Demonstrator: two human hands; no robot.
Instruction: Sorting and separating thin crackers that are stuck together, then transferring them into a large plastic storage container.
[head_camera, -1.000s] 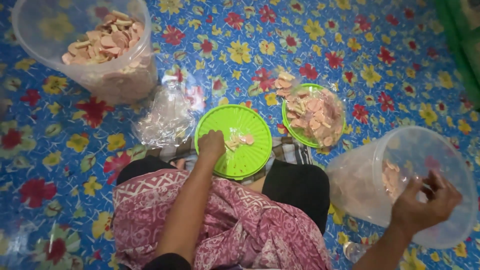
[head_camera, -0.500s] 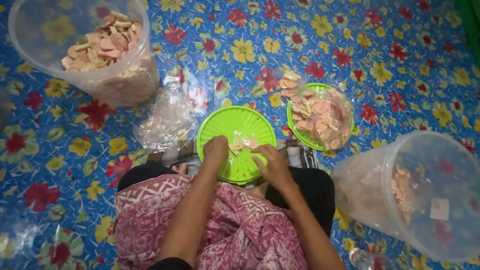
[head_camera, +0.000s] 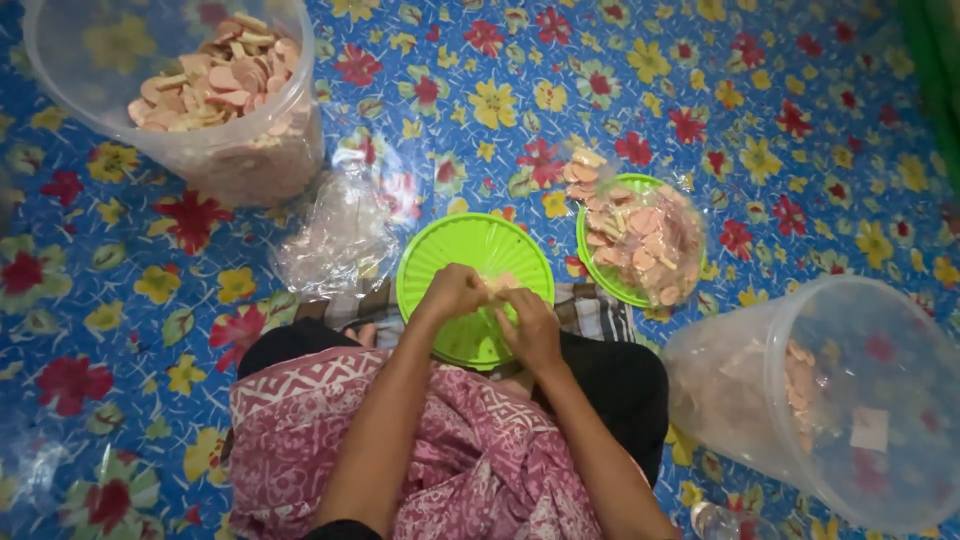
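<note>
A round green plate (head_camera: 455, 250) rests on my lap, over the dark cloth. Both hands meet above its middle. My left hand (head_camera: 452, 292) and my right hand (head_camera: 527, 325) pinch the same small pale pink cracker pieces (head_camera: 498, 284) between their fingertips. A second green plate (head_camera: 597, 268) lies to the right, covered by a clear plastic bag of pink crackers (head_camera: 640, 235).
A clear tub full of pink crackers (head_camera: 215, 85) stands at the far left. Another clear tub (head_camera: 850, 400) lies tilted at the right, with a few crackers inside. An empty crumpled plastic bag (head_camera: 335, 235) sits left of the plate. A blue flowered mat (head_camera: 700, 90) covers the floor.
My right hand left the rim of the tilted tub and came over to the green plate. It now meets the left hand on the cracker pieces.
</note>
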